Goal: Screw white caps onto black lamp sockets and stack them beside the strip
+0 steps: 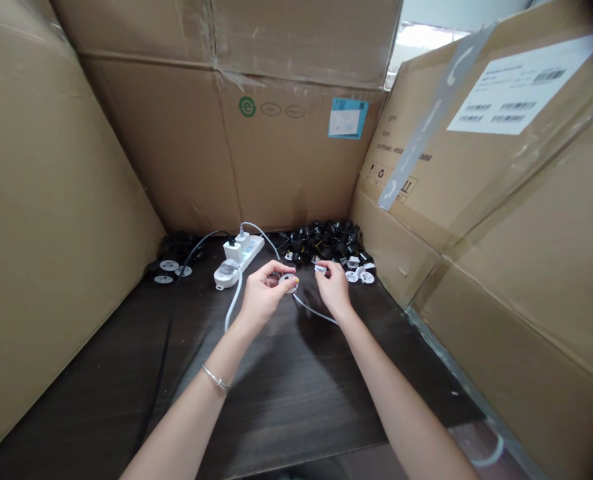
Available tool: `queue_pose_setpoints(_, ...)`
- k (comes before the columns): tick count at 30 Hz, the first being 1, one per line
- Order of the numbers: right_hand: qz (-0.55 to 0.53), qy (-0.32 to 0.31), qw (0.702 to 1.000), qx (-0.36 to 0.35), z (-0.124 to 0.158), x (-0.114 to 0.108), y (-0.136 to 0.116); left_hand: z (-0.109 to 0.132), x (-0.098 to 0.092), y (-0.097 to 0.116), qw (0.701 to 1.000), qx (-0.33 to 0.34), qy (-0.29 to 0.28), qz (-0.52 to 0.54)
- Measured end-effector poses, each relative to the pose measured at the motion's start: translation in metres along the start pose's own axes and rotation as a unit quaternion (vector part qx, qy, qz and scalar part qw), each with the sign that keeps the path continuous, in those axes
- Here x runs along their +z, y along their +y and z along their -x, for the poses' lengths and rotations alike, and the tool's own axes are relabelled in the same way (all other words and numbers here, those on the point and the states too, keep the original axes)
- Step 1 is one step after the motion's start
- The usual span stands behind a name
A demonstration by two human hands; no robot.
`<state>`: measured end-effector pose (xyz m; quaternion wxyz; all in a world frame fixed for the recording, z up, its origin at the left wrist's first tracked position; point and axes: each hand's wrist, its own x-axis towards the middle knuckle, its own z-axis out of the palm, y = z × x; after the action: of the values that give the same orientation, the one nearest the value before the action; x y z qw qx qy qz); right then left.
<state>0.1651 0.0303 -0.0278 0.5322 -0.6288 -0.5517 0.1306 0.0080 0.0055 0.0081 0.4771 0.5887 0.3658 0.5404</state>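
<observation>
Between the thumb and fingers of my left hand [265, 290] is a round white disc [289, 283] with dark marks and a small yellow spot. My right hand [334, 288], a short way to the right, pinches a small white piece [319, 268] whose exact kind is too small to make out. Both hands are above the dark table [296, 393], in front of a heap of black cylindrical parts with wires [326, 237]. More white discs [360, 275] lie just right of my right hand.
A white power strip [249, 252] with plugs and cables stands left of my hands. Further left, several white discs [169, 265] lie by black parts. A black cable [169, 320] runs toward me. Large cardboard boxes [296, 167] wall in the left, back and right.
</observation>
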Motion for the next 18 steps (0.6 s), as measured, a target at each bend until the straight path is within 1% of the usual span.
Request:
queue_pose_setpoints(2, 0.003, 0.007, 1.000, -0.015, 0.000, -0.002, -0.006, 0.004, 0.005, 0.003, 0.999, 0.037, 0.005, -0.037)
queue_pose_setpoints(4, 0.009, 0.014, 0.999, -0.034, -0.001, -0.001, -0.014, 0.009, 0.009, 0.015, 0.989, 0.117, 0.017, -0.090)
queue_pose_setpoints(5, 0.012, 0.016, 0.999, -0.043, -0.002, 0.000, -0.017, 0.012, 0.010, 0.024, 0.978, 0.170, 0.025, -0.121)
queue_pose_setpoints(7, 0.019, 0.014, 0.998, -0.060, -0.007, 0.006, -0.022, 0.018, 0.007, 0.048, 0.942, 0.270, 0.042, -0.195)
queue_pose_setpoints(9, 0.051, -0.001, 0.995, -0.081, -0.014, 0.016, -0.024, 0.021, -0.006, 0.075, 0.901, 0.345, 0.081, -0.251)
queue_pose_setpoints(11, 0.106, -0.020, 0.989, -0.097, -0.022, 0.028, -0.024, 0.018, -0.030, 0.097, 0.863, 0.373, 0.145, -0.310)
queue_pose_setpoints(13, 0.156, -0.035, 0.982, -0.102, -0.028, 0.040, -0.023, 0.010, -0.063, 0.104, 0.829, 0.366, 0.220, -0.361)
queue_pose_setpoints(14, 0.171, -0.038, 0.979, -0.103, -0.030, 0.045, -0.023, 0.005, -0.082, 0.101, 0.813, 0.361, 0.252, -0.382)
queue_pose_setpoints(15, 0.181, -0.037, 0.977, -0.104, -0.031, 0.050, -0.023, 0.000, -0.100, 0.095, 0.799, 0.350, 0.271, -0.407)
queue_pose_setpoints(16, 0.186, -0.033, 0.976, -0.106, -0.031, 0.055, -0.023, -0.005, -0.118, 0.086, 0.788, 0.342, 0.278, -0.430)
queue_pose_setpoints(18, 0.185, -0.016, 0.977, -0.105, -0.029, 0.064, -0.024, -0.013, -0.148, 0.063, 0.778, 0.276, 0.295, -0.482)
